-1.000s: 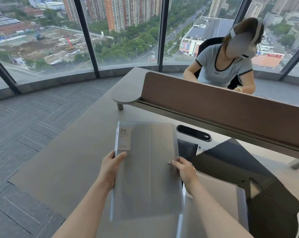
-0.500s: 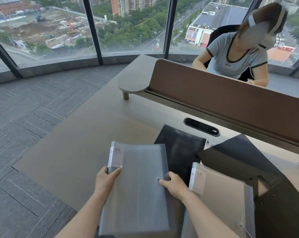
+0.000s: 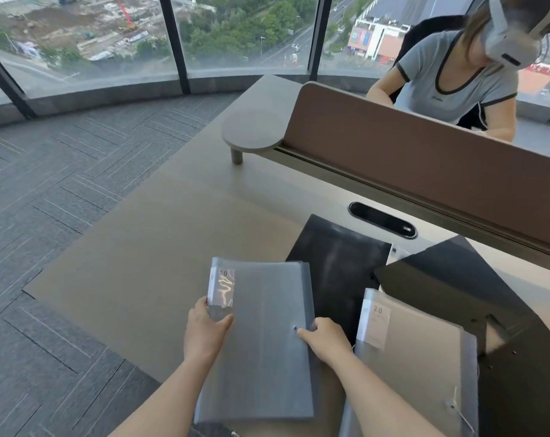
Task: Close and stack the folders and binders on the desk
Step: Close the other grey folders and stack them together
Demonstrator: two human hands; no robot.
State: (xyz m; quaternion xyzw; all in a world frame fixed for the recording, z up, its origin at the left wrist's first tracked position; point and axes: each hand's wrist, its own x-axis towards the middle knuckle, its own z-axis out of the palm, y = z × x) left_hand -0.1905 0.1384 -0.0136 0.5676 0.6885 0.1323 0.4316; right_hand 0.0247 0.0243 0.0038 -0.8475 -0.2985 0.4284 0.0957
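A closed translucent grey folder point(image 3: 261, 342) with a white "20" label lies low over the desk's near edge. My left hand point(image 3: 206, 334) grips its left spine side, and my right hand point(image 3: 325, 340) pinches its right edge beside the small clasp button. To its right rests a second grey folder point(image 3: 422, 361) with the same label, closed, lying flat. A black folder point(image 3: 340, 263) lies behind both, partly covered by them. A larger black binder point(image 3: 475, 294) sits open at the right, its metal clip showing.
The beige desk point(image 3: 160, 247) has bare surface to the left and front. A brown divider panel point(image 3: 425, 152) runs along the back with a black cable port point(image 3: 382, 219) before it. Another person sits behind the divider. Carpet floor lies to the left.
The grey folder came down from an upright, raised position toward me and the desk, both hands still on it. The black folder and second grey folder have come into view.
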